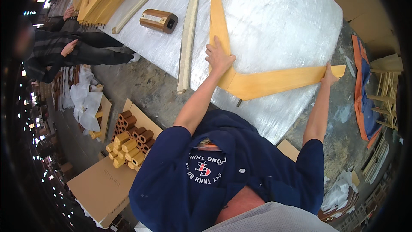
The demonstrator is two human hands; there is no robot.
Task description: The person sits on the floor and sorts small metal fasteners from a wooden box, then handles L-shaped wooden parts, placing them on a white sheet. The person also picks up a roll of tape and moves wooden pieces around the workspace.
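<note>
A wide V-shaped piece of light yellow-brown wood [274, 81] lies over the table covered in clear wrap. Its bend points toward my body, and a short dark peg [239, 102] sticks out by the bend. My left hand [220, 58] grips across the left leg of the V, fingers over its face and thumb by its inner edge. Near the tip of the other leg, my right hand [329, 76] is closed around the wood, with some fingers hidden. Left of the piece lies a long narrow pale wrapped strip [187, 38].
A brown hollow block [159, 20] and another wrapped strip [140, 5] lie farther left on the table, by stacked curved wooden parts [101, 0]. A person [56, 51] stands at the left. Wooden blocks [131, 146] are piled near a cardboard box [103, 189]; an orange-edged blue sheet [365, 90] hangs right.
</note>
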